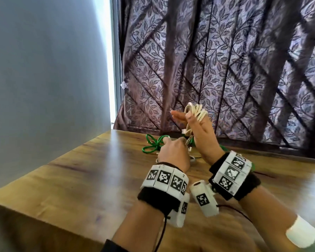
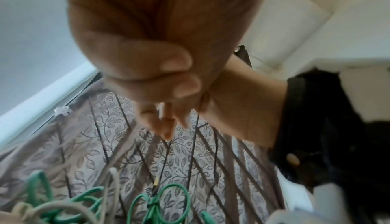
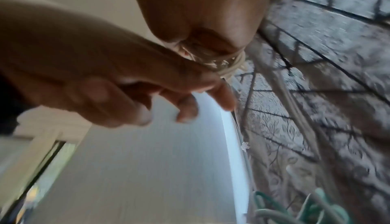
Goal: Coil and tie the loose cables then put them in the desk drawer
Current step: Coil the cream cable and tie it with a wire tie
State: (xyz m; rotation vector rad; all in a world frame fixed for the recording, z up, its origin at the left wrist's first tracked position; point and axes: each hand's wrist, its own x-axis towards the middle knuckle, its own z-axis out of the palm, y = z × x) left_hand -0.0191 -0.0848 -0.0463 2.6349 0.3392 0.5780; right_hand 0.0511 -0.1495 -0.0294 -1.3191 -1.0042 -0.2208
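Just right of centre in the head view, the right hand (image 1: 201,131) is raised above the wooden desk (image 1: 91,171) with the white cable (image 1: 195,110) looped in a bundle round its fingers, thumb and forefinger stretched out toward the left; the right wrist view shows the turns bunched tight against the base of the fingers. Below and left of it, the left hand (image 1: 173,151) is curled low over the desk and seems to pinch the cable's trailing end, though what exactly sits between its fingers cannot be told from the blurred wrist view. The cable looks light, thin and limp, so the loops are likely to spring or slide apart unless pinched across the waist of the bundle, which seems the best place to grip while the tail is wrapped round. On the desk just behind the hands, centre of the frame, lies a green cable (image 1: 153,144) already in loops, close enough that the white tail could snag in it. A patterned curtain (image 1: 225,60) fills the upper right and a plain wall (image 1: 44,70) the left; no drawer is in view
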